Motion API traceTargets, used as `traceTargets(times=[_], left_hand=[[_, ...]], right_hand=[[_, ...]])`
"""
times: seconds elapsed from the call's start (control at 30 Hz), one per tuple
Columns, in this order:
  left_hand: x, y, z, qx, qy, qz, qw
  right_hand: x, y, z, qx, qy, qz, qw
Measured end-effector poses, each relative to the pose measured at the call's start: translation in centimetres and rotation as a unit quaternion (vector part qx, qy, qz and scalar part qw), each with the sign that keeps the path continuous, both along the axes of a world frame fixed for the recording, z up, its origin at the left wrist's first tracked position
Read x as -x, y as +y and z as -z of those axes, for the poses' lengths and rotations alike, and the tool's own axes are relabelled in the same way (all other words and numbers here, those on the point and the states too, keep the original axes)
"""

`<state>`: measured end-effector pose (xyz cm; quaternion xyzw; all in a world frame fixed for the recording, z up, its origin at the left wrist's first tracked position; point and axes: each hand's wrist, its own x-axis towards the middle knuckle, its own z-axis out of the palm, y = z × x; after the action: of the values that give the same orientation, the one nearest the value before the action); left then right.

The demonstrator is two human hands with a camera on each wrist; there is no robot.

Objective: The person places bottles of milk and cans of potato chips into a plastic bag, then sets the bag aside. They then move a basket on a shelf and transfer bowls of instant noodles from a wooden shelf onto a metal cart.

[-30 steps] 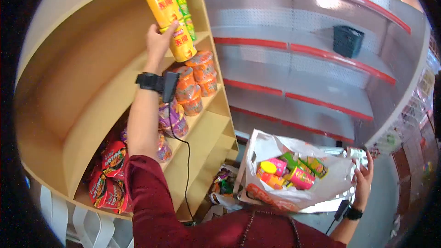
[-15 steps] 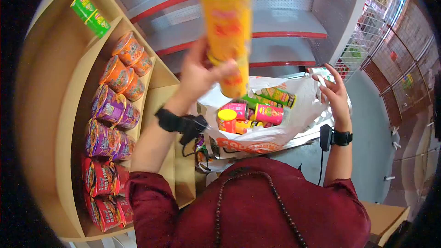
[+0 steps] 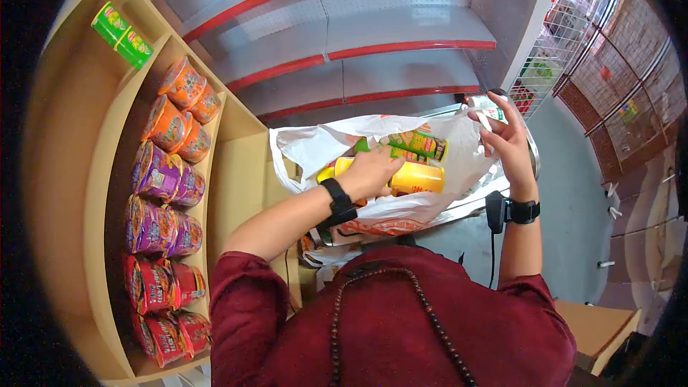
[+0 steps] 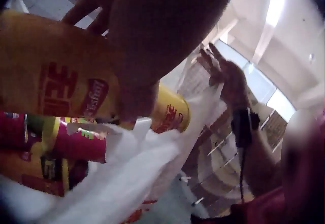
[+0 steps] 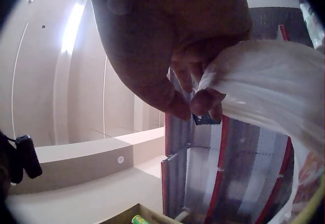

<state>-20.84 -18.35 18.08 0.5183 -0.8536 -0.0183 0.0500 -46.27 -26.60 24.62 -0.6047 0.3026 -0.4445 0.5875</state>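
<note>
In the head view the left hand (image 3: 370, 172) grips two yellow canisters (image 3: 417, 178) lying end to end inside the white plastic bag (image 3: 308, 145). The left wrist view shows the hand across the yellow canisters (image 4: 61, 71), with pink canisters (image 4: 78, 141) below them. Green canisters (image 3: 428, 147) lie behind the yellow ones in the bag. At the bag's right side the right hand (image 3: 510, 145) pinches the edge; in the right wrist view its fingertips hold the gathered white plastic (image 5: 264, 82).
A wooden shelf (image 3: 107, 244) on the left holds green canisters (image 3: 123, 36) and orange, purple and red noodle cups (image 3: 154, 283). Grey shelving with red edges (image 3: 412, 46) stands behind the bag. A wire rack (image 3: 548, 43) is at the right, a wooden box (image 3: 598, 330) at the lower right.
The left hand has carried the two yellow canisters from the wooden shelf, rightward and down into the bag. The head view has turned toward the bag. The right hand stays at the bag's edge.
</note>
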Motion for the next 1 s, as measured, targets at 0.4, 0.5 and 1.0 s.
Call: traceTargets(times=[0.4, 0.5, 1.0], left_hand=[[-2.7, -4.0, -0.9, -0.167, 0.015, -0.17, 0.971], [-5.5, -1.5, -4.2, -0.079, -0.15, -0.172, 0.97], [-19.3, 6.1, -7.3, -0.112, 0.486, -0.443, 0.745]], right_hand=[[0.4, -0.4, 0.3, -0.013, -0.012, -0.009, 1.0], [0.9, -0.7, 0.6, -0.009, -0.007, -0.005, 1.0], [-1.9, -1.1, -1.3, 0.073, -0.036, -0.027, 0.996]])
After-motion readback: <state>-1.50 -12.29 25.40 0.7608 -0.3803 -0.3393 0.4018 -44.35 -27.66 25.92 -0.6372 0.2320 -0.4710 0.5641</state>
